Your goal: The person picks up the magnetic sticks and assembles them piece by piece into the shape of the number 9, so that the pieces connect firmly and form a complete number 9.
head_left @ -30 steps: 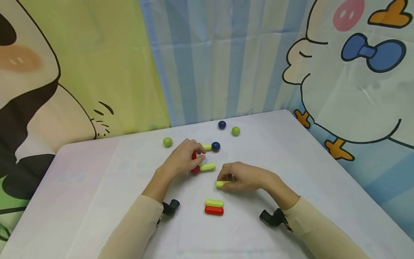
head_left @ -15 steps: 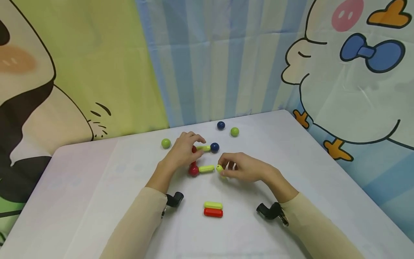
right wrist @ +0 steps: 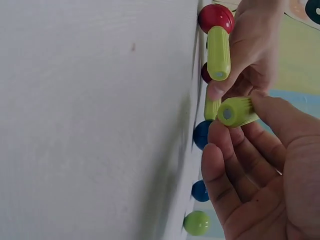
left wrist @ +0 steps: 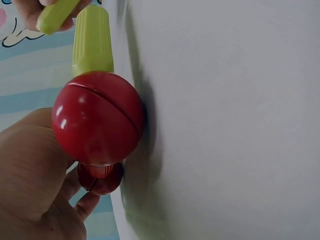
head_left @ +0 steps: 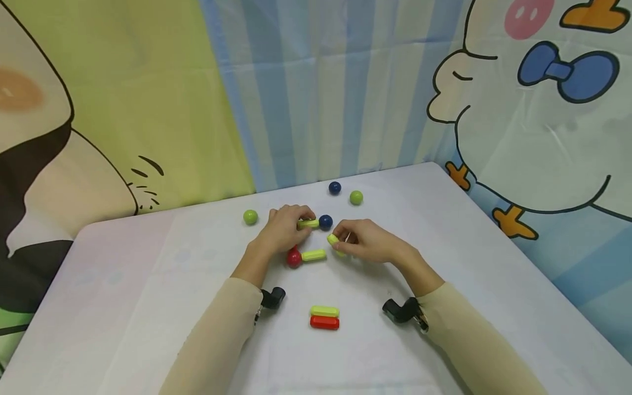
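A magnetic ball-and-stick frame lies on the table: a near red ball (head_left: 293,258) with a yellow-green stick (head_left: 313,255), joined by a red stick to a farther red ball (left wrist: 100,179). From that farther ball another yellow-green stick (head_left: 309,224) runs to a dark blue ball (head_left: 325,222). My left hand (head_left: 286,230) grips the frame at its far side, thumb and fingers about this farther stick. My right hand (head_left: 367,240) pinches a loose yellow-green magnetic stick (right wrist: 237,112) between thumb and fingers, tilted, just right of the frame. A grey disc shows in its end.
A yellow-green stick (head_left: 324,311) and a red stick (head_left: 325,322) lie side by side nearer the front. At the back are green balls (head_left: 250,217) (head_left: 356,197) and a loose dark blue ball (head_left: 334,188). Printed curtains stand behind the table (head_left: 148,307).
My right hand has lifted the yellow-green stick off the table and carried it away from me, towards the frame. My left hand's fingers have closed in on the frame's far stick.
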`<state>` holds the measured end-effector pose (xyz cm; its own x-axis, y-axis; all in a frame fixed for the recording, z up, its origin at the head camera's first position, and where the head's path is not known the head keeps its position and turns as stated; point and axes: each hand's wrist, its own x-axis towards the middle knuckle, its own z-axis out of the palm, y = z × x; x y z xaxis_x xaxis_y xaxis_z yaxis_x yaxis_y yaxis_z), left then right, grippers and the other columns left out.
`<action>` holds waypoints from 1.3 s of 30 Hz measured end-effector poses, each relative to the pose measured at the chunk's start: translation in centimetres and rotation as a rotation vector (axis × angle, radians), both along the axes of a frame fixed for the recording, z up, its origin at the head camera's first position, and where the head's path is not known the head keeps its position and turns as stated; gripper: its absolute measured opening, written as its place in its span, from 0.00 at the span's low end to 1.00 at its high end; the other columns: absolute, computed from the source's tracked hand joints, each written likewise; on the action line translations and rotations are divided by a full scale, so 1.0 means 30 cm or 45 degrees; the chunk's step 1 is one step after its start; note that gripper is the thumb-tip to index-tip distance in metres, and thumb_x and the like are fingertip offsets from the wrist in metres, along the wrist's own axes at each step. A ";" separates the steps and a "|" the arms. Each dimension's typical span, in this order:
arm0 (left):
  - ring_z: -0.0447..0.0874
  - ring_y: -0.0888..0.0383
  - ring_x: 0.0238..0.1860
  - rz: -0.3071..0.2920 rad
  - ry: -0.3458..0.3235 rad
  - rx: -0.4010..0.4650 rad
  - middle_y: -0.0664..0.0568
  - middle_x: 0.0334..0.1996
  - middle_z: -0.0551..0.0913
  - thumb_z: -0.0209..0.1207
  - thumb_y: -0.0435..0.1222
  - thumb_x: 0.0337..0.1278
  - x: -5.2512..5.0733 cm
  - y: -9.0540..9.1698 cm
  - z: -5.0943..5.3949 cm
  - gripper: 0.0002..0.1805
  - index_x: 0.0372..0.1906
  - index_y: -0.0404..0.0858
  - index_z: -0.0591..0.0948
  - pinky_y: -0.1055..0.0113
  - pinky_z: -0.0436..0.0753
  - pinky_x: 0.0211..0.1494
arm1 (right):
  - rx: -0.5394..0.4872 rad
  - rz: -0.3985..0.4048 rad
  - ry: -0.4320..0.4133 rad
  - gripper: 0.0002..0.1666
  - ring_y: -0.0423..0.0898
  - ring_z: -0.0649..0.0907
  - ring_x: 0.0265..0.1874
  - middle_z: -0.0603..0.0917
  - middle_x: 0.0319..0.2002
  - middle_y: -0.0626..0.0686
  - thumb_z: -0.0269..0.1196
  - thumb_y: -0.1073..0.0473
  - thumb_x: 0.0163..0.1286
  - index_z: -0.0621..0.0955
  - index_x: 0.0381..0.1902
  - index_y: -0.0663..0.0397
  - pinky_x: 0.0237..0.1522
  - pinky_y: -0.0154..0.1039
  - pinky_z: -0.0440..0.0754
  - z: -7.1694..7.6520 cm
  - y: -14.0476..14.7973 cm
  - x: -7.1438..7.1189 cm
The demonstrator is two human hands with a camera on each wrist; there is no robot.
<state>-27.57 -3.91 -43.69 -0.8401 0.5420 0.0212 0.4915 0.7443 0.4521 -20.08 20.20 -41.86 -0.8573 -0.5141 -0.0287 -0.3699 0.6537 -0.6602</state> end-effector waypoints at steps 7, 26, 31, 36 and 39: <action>0.80 0.52 0.54 0.027 -0.046 0.021 0.54 0.49 0.85 0.64 0.40 0.67 -0.008 -0.011 -0.010 0.14 0.55 0.48 0.83 0.50 0.66 0.61 | 0.018 -0.075 -0.034 0.14 0.43 0.83 0.36 0.86 0.38 0.46 0.65 0.50 0.74 0.84 0.51 0.51 0.41 0.39 0.81 -0.023 -0.014 -0.019; 0.80 0.50 0.56 0.033 -0.302 0.280 0.49 0.51 0.84 0.66 0.37 0.65 -0.053 -0.084 -0.043 0.15 0.54 0.47 0.82 0.52 0.75 0.66 | -0.010 -0.140 -0.163 0.14 0.42 0.81 0.36 0.86 0.37 0.46 0.64 0.48 0.74 0.84 0.48 0.52 0.42 0.38 0.79 -0.076 -0.031 -0.068; 0.77 0.49 0.56 -0.003 -0.335 0.345 0.49 0.52 0.83 0.66 0.36 0.65 -0.059 -0.095 -0.053 0.14 0.55 0.46 0.82 0.51 0.72 0.68 | -0.023 -0.162 -0.217 0.15 0.42 0.80 0.36 0.85 0.37 0.46 0.63 0.48 0.74 0.83 0.48 0.51 0.41 0.39 0.78 -0.076 -0.028 -0.075; 0.76 0.50 0.57 -0.011 -0.363 0.444 0.49 0.52 0.83 0.65 0.35 0.65 -0.063 -0.102 -0.066 0.13 0.53 0.44 0.84 0.51 0.70 0.69 | -0.021 -0.154 -0.208 0.15 0.42 0.80 0.34 0.85 0.35 0.47 0.63 0.48 0.75 0.83 0.48 0.52 0.40 0.38 0.78 -0.067 -0.024 -0.075; 0.76 0.50 0.57 -0.011 -0.366 0.482 0.50 0.52 0.83 0.65 0.35 0.65 -0.063 -0.097 -0.064 0.12 0.52 0.44 0.84 0.51 0.70 0.69 | -0.018 -0.162 -0.186 0.15 0.42 0.80 0.32 0.85 0.34 0.47 0.63 0.48 0.75 0.84 0.47 0.53 0.38 0.37 0.78 -0.061 -0.020 -0.077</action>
